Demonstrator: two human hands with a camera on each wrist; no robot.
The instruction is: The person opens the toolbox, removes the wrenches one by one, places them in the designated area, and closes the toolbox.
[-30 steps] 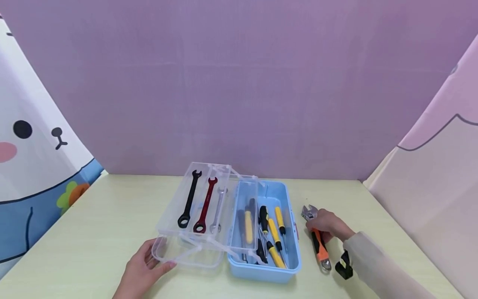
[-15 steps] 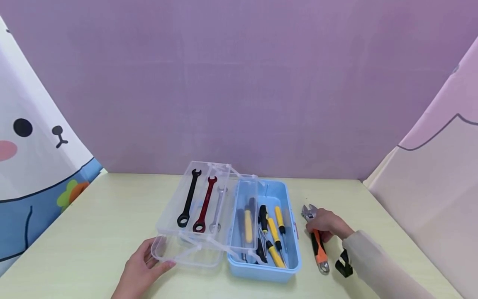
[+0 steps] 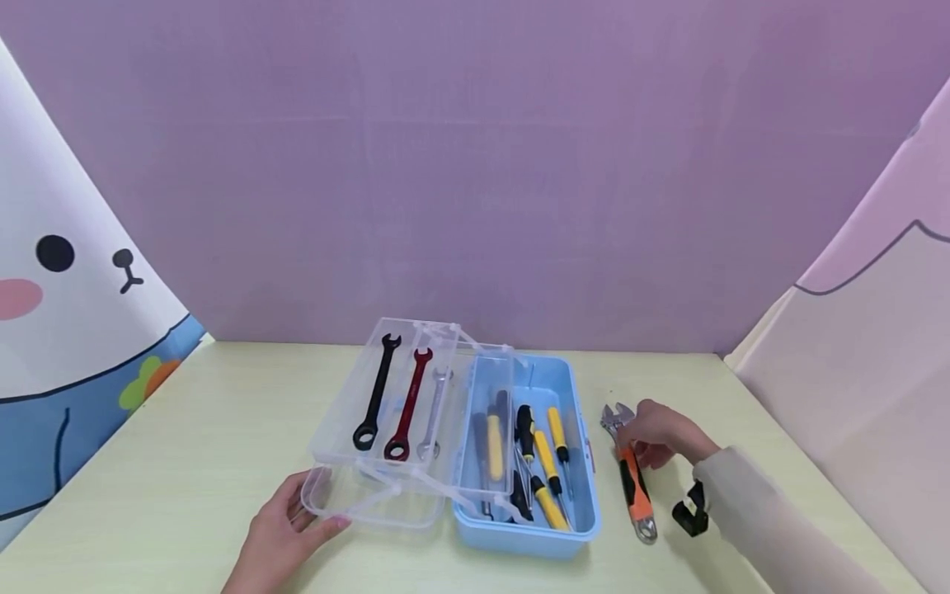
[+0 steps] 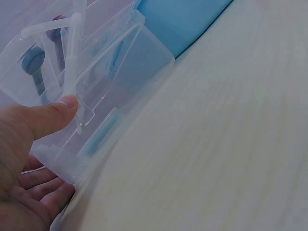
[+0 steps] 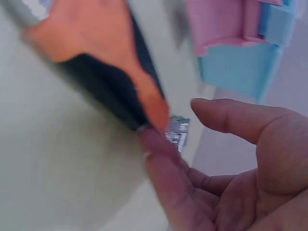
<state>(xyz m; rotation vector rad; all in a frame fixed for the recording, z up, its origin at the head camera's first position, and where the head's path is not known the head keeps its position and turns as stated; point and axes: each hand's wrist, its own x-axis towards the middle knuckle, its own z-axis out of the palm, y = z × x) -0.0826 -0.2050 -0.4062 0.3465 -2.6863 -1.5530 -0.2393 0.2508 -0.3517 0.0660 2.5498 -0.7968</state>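
My left hand [image 3: 278, 532] holds the near left corner of the clear plastic lid [image 3: 393, 513] of a blue toolbox [image 3: 519, 540]. In the left wrist view, the thumb [image 4: 48, 118] lies over the clear plastic and the other fingers are low beside it. An adjustable wrench [image 3: 636, 493] with an orange and black handle lies on the table, right of the toolbox. Beside it is my right hand [image 3: 663, 435]. In the right wrist view, its thumb [image 5: 231, 114] stands apart from the wrench handle [image 5: 113, 38], while the fingertips are at the handle.
A clear tray above the lid bears a black wrench [image 3: 377, 392], a red wrench [image 3: 410, 404] and a silver wrench [image 3: 434, 412]. Several screwdrivers [image 3: 547, 462] with yellow or black handles lie in the toolbox. A purple cloth wall [image 3: 475, 181] stands behind the table.
My right hand has shifted slightly right and its fingers have come away from around the adjustable wrench, which stays on the table. The left hand has kept its place.
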